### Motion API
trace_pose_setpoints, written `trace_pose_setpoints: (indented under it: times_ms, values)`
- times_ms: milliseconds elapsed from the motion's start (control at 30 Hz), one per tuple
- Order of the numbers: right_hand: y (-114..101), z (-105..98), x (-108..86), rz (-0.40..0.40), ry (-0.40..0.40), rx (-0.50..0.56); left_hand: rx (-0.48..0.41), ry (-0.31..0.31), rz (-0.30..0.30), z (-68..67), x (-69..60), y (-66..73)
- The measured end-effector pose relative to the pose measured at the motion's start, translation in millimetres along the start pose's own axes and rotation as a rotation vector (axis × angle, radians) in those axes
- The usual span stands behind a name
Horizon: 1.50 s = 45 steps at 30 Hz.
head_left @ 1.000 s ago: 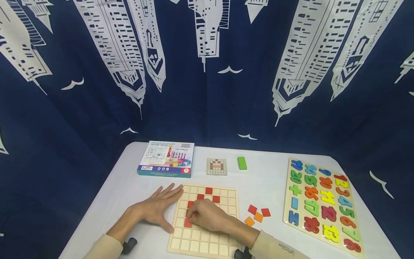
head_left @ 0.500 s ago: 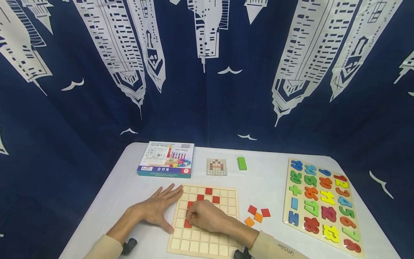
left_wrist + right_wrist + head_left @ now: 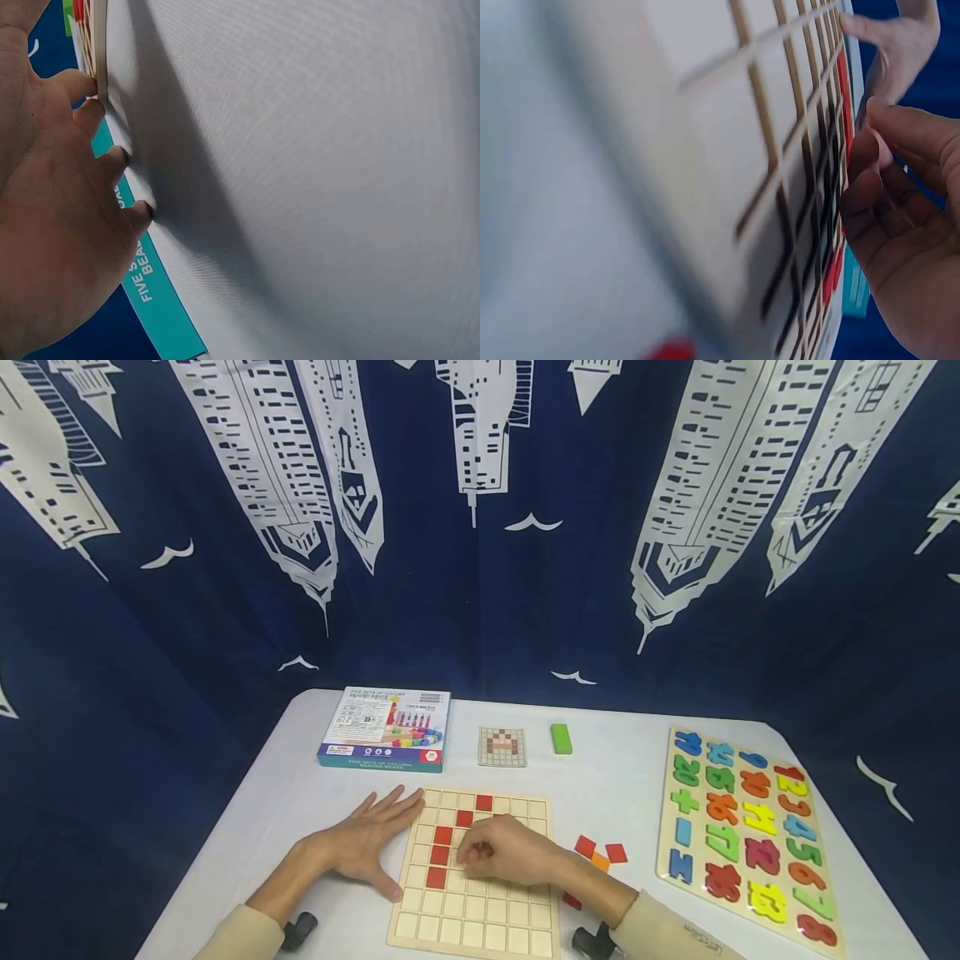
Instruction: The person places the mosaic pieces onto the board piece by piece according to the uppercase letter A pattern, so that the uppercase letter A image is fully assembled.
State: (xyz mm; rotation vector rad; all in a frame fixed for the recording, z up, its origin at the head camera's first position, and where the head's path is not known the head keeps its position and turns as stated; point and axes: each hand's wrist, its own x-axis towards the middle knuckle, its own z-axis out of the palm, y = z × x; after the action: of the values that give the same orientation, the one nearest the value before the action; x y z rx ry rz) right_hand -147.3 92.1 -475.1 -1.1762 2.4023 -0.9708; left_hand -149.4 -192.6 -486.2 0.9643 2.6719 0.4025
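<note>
Nearest us, pale sleeves [image 3: 243, 935] reach across a white desk [image 3: 352, 918]. The right hand [image 3: 510, 852] is low over a gridded board [image 3: 474, 933], its grip slack, fingers loosely curled and holding nothing I can see. Just left of its fingertips, three red tiles [image 3: 440, 855] fill a column of squares; others sit higher on the board. The left hand [image 3: 360, 842], its grip relaxed and fingers spread, touches the board's left edge. Loose tiles [image 3: 585, 846], red and orange, lie right of the board, a number puzzle [image 3: 700, 845] farther right. Beyond are a card [image 3: 502, 747], a green block [image 3: 561, 738] and a box [image 3: 382, 727], before a blue curtain [image 3: 480, 610].
</note>
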Motion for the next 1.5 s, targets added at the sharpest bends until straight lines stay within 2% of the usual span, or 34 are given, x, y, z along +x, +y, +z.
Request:
trace_pose_setpoints:
  times_ms: [267, 567, 800, 1033, 1333, 1500]
  values:
    - [22.0, -35.6, -29.9, 0.073, 0.041, 0.009, 0.003, -0.002, -0.006, 0.8, 0.3, -0.2]
    - [45.1, -75.4, -66.2, 0.276, 0.06, -0.037, 0.005, -0.005, -0.002, 0.9, 0.6, -0.5]
    - [62.7, -87.4, -90.1, 0.39, 0.04, -0.036, 0.013, -0.007, 0.004, 1.0, 1.1, -0.7]
    - [74.4, -86.9, -100.5, 0.359, -0.031, -0.145, -0.003, -0.014, 0.001, -1.0, 0.3, -0.1]
    - [75.3, -84.3, -104.2, 0.33, 0.003, -0.185, 0.008, -0.017, 0.0, -1.2, 1.2, -0.1]
    - [76.1, -84.1, -104.1, 0.362, 0.006, -0.174, 0.004, -0.016, 0.001, -1.0, 1.0, -0.1]
